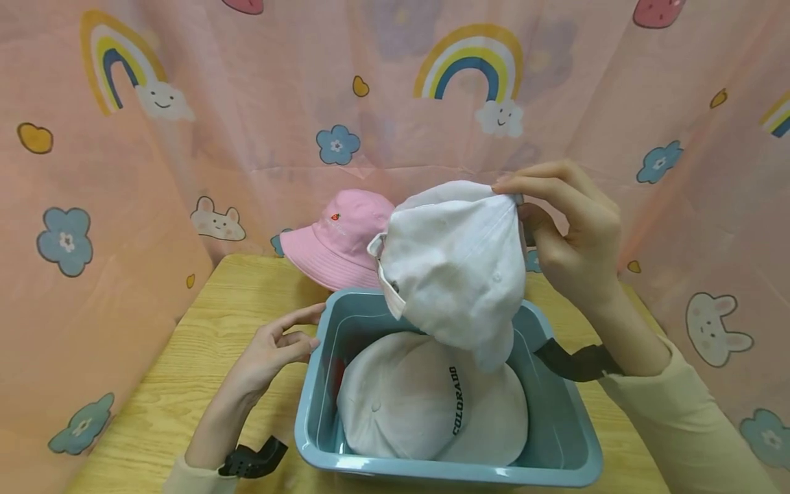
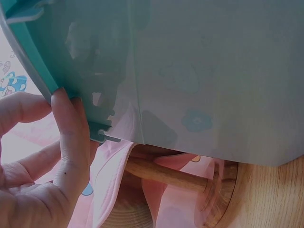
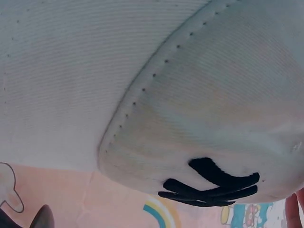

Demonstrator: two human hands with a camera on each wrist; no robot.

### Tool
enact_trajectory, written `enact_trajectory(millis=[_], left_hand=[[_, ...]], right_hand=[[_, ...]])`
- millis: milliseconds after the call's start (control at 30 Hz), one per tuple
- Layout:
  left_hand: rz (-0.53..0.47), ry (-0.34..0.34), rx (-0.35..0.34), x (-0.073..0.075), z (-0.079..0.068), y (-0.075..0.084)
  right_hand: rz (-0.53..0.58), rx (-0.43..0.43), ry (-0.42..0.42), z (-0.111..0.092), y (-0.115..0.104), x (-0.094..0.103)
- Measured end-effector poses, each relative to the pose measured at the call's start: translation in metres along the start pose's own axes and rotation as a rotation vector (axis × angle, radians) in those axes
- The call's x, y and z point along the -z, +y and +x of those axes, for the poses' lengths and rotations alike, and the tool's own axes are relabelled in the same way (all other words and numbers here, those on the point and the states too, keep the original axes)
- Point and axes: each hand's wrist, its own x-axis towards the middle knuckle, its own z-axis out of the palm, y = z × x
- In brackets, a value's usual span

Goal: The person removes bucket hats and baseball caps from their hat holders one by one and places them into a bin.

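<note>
My right hand (image 1: 574, 226) pinches a white baseball cap (image 1: 457, 264) at its upper edge and holds it above the blue plastic basin (image 1: 494, 473). The cap hangs tilted, its back strap toward the left. A black embroidered mark (image 3: 209, 187) shows on its front in the right wrist view. A second white cap (image 1: 401, 405), lettered COLORADO, lies inside the basin. My left hand (image 1: 271, 350) touches the basin's left rim with its fingertips; in the left wrist view, its fingers (image 2: 71, 133) rest against the outer wall just under the rim.
Behind the basin, a pink bucket hat (image 1: 345, 237) with a small strawberry sits on a wooden stand (image 2: 175, 175). The basin stands on a wood-grain table (image 1: 247, 302). A pink patterned curtain (image 1: 265, 103) surrounds the back and sides.
</note>
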Motion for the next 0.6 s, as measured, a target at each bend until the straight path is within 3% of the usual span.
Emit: enact_trajectory(millis=[600], left_hand=[[0.0, -0.009, -0.011, 0.0, 0.0, 0.001]], right_hand=[[0.037, 0.084, 0.002, -0.013, -0.014, 0.018]])
